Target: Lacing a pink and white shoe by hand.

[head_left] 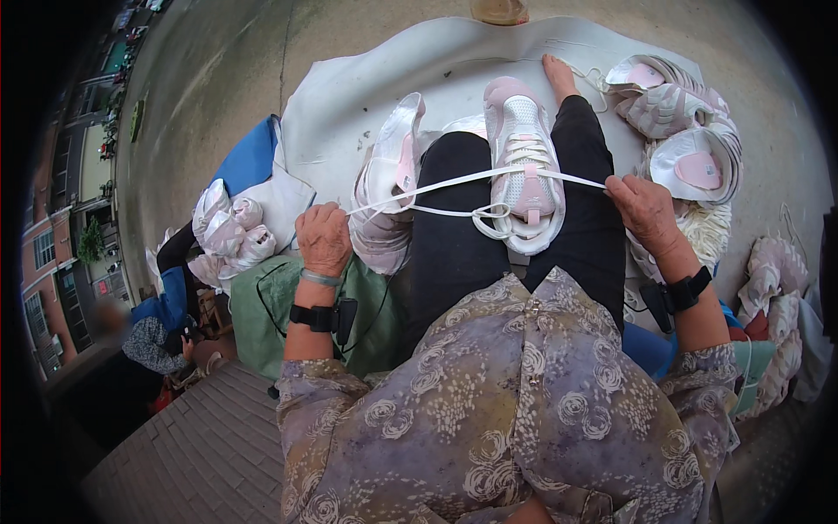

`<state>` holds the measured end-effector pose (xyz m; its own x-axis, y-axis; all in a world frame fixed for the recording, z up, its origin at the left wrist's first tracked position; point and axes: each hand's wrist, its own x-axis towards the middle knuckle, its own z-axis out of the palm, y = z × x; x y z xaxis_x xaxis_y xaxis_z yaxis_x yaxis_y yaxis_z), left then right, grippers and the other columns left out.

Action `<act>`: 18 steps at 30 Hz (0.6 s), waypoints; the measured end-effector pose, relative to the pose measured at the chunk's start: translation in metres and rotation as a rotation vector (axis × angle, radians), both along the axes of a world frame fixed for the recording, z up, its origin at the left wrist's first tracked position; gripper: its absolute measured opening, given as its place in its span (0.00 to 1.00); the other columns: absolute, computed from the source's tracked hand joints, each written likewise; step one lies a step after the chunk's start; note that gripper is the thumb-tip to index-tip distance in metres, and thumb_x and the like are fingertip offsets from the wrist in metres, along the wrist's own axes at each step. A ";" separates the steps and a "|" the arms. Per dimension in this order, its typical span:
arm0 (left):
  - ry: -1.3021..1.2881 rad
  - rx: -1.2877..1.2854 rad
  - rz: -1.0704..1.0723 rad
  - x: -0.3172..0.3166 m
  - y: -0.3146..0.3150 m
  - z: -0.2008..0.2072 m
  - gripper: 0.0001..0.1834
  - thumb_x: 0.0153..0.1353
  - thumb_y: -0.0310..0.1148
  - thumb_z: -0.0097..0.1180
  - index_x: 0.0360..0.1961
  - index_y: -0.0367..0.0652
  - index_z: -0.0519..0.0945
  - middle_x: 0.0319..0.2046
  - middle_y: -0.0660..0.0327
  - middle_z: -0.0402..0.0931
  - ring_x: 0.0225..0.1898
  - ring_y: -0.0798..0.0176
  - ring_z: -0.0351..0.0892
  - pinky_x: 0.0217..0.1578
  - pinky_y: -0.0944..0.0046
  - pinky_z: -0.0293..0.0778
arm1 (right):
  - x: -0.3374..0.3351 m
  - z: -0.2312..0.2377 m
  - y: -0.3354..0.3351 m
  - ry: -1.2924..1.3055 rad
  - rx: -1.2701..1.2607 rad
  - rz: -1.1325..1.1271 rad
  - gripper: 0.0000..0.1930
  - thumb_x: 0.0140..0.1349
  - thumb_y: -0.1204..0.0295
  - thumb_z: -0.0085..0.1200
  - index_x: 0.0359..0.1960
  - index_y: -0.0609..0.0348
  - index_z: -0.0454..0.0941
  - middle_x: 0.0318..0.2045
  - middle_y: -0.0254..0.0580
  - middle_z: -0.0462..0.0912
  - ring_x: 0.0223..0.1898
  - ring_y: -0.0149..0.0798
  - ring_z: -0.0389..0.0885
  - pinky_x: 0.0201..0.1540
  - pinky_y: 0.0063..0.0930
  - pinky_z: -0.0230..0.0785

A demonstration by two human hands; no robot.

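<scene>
A pink and white sneaker upper [528, 148] lies along my lap between my thighs, its toe pointing away from me. White shoelace [463, 179] runs across it, pulled nearly straight from side to side. My left hand [324, 238] is closed on the left end of the lace. On the right, my right hand [644, 210] pinches the other end, fingers curled in. The upper part of the lacing is threaded through the eyelets, while a loose loop [491, 218] hangs near the pink tongue. Neither hand touches the shoe itself.
Left of my thigh rest more nested uppers [384, 201]. Stacked uppers [690, 131] stand on the white sheet [340, 96] at right. A green sack [266, 319] lies by my left arm. Farther left are bundled uppers [231, 229] and another person [161, 332].
</scene>
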<state>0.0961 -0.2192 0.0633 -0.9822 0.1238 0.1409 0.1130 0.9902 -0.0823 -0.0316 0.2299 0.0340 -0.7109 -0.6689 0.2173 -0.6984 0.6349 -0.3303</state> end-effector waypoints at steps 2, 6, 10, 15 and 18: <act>-0.039 0.031 0.044 0.013 -0.006 -0.009 0.03 0.47 0.28 0.51 0.24 0.44 0.72 0.30 0.62 0.73 0.36 0.56 0.71 0.38 0.56 0.63 | 0.000 -0.009 0.013 0.046 0.034 0.032 0.08 0.52 0.75 0.50 0.35 0.53 0.70 0.17 0.39 0.65 0.19 0.40 0.71 0.20 0.33 0.62; -0.163 0.039 0.244 0.043 -0.036 -0.030 0.04 0.51 0.31 0.48 0.25 0.44 0.72 0.28 0.58 0.73 0.33 0.52 0.71 0.33 0.56 0.65 | -0.004 -0.017 0.049 0.018 0.034 -0.043 0.09 0.52 0.77 0.48 0.37 0.54 0.69 0.20 0.40 0.67 0.21 0.44 0.71 0.22 0.35 0.63; -0.110 0.111 0.348 0.069 -0.088 -0.031 0.07 0.55 0.33 0.45 0.26 0.43 0.72 0.27 0.54 0.72 0.31 0.49 0.71 0.30 0.55 0.66 | -0.020 -0.032 0.131 0.095 0.076 -0.212 0.12 0.54 0.79 0.45 0.41 0.55 0.68 0.26 0.43 0.72 0.26 0.49 0.74 0.26 0.37 0.65; -0.128 0.200 0.594 0.054 -0.103 -0.002 0.12 0.56 0.38 0.45 0.25 0.39 0.73 0.20 0.49 0.71 0.25 0.44 0.72 0.26 0.53 0.66 | -0.043 -0.035 0.202 0.378 -0.117 -0.403 0.07 0.60 0.72 0.46 0.38 0.57 0.74 0.27 0.40 0.78 0.23 0.38 0.77 0.24 0.27 0.68; -0.255 0.704 0.735 0.008 -0.053 -0.005 0.13 0.55 0.36 0.46 0.25 0.37 0.76 0.13 0.57 0.72 0.12 0.64 0.71 0.15 0.66 0.66 | -0.034 -0.055 0.196 -0.623 -0.695 -0.930 0.09 0.62 0.67 0.43 0.33 0.59 0.74 0.16 0.33 0.72 0.13 0.26 0.68 0.15 0.19 0.59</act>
<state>0.1038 -0.2726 0.0580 -0.7931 -0.5449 -0.2721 -0.6025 0.6368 0.4811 -0.0660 0.4263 -0.0215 -0.9474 0.2383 -0.2134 0.2904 0.3611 -0.8861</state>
